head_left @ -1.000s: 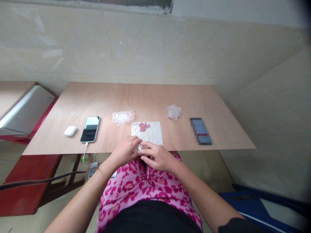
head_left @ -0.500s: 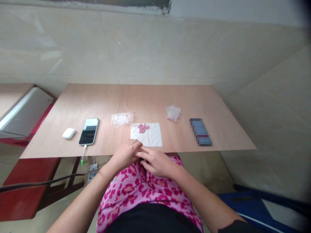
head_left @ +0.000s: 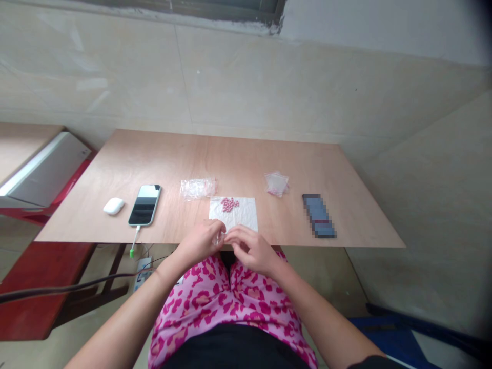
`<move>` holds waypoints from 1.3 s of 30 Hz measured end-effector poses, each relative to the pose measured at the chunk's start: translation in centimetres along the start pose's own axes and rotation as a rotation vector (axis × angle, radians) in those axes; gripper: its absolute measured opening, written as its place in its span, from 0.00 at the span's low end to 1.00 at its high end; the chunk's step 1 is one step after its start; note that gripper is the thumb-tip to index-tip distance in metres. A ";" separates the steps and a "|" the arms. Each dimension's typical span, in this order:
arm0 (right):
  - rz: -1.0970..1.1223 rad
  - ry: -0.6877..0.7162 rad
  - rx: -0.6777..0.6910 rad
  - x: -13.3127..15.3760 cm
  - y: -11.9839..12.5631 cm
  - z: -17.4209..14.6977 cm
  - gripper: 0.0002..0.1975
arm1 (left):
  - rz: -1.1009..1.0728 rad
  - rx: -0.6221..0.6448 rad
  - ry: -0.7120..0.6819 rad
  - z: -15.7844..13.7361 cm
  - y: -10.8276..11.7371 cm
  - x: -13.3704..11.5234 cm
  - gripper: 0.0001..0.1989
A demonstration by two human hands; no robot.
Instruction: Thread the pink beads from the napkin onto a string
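My left hand (head_left: 202,238) is closed on a small clear plastic bag (head_left: 219,239), of which only a shiny bit shows between the fingers. Curled in from the other side, my right hand (head_left: 251,248) has its fingertips pinched at the bag's edge. Both hands are at the table's front edge, over the near side of a white paper sheet (head_left: 248,212). A cluster of small round pink pieces, like pills or beads (head_left: 229,205), lies on the sheet's far half. Behind it to the left are flat clear plastic bags (head_left: 198,188).
A stack of small bags (head_left: 277,183) lies right of the sheet on the wooden table (head_left: 238,159). A blurred-out phone (head_left: 319,216) is farther right. On the left are a phone (head_left: 145,205) with a charging cable (head_left: 134,241) and a white earbud case (head_left: 114,206).
My hands, overlapping before, have drawn apart slightly, and a bit of clear plastic now shows between the fingertips. The camera view has tilted a little. The pink pieces have stayed put.
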State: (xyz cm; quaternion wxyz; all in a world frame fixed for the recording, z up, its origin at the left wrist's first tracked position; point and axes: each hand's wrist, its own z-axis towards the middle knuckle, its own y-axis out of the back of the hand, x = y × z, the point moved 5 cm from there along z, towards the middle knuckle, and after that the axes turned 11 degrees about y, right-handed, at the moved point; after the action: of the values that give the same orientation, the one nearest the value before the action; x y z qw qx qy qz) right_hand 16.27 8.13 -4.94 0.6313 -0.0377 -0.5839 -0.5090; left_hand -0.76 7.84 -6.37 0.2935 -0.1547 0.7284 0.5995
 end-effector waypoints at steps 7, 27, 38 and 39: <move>-0.254 -0.313 -0.219 -6.9 2.7 1.4 0.09 | -0.109 -0.080 0.022 0.3 0.8 1.5 0.05; -0.421 -0.465 -0.171 -10.0 3.1 5.5 0.03 | -0.404 -0.247 0.084 0.7 1.9 3.6 0.06; -0.032 -0.152 -0.247 0.3 0.9 7.9 0.10 | -0.463 -0.228 0.120 1.0 1.4 3.7 0.08; -0.045 -0.180 -0.249 -0.2 0.9 7.8 0.10 | -0.463 -0.225 0.122 0.9 1.5 3.6 0.09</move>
State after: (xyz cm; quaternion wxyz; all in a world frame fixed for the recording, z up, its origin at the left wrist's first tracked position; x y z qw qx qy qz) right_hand 11.54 13.71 -2.16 0.5554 -0.1482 -0.5712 -0.5859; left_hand -4.20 9.54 -7.54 0.3594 -0.3849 0.6186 0.5831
